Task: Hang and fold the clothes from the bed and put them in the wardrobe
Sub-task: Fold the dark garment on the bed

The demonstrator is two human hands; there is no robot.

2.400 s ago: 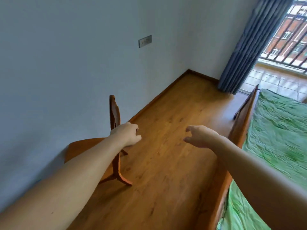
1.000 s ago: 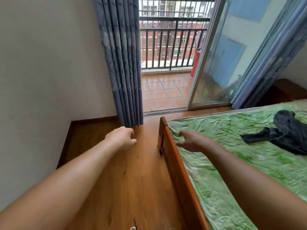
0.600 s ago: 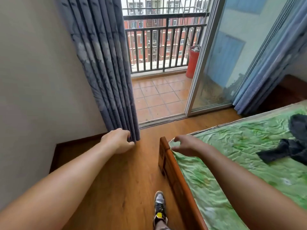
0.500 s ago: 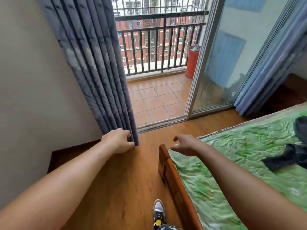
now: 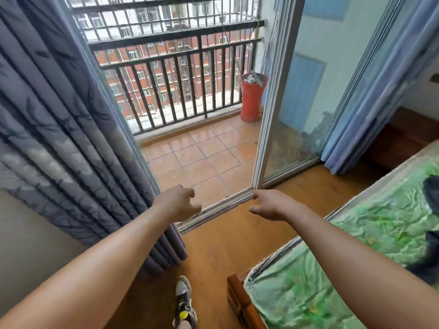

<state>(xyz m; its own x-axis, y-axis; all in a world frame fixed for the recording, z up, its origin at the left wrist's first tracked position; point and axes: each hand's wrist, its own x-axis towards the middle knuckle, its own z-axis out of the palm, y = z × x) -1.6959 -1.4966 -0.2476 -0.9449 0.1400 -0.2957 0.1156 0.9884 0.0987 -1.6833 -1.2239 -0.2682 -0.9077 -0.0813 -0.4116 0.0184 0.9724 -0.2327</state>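
A bed with a crumpled green sheet (image 5: 356, 245) fills the lower right, its wooden footboard (image 5: 237, 300) at the near corner. Dark clothing (image 5: 431, 193) lies on the sheet at the right edge, mostly cut off by the frame. My left hand (image 5: 178, 203) hangs in the air with loosely curled fingers, holding nothing, in front of the grey curtain. My right hand (image 5: 270, 205) is stretched forward with relaxed fingers, empty, above the wooden floor just left of the bed.
A grey curtain (image 5: 59, 138) hangs at the left beside an open sliding glass door (image 5: 297, 103) onto a tiled balcony (image 5: 202, 157) with a railing and a red bin (image 5: 251, 98). A blue curtain (image 5: 356, 115) hangs at the right. My shoe (image 5: 184, 302) stands on the wood floor.
The view has turned from the wall and chair to the balcony door and moved closer to it. My right hand now hangs over the floor instead of the bed corner. Both hands stay empty.
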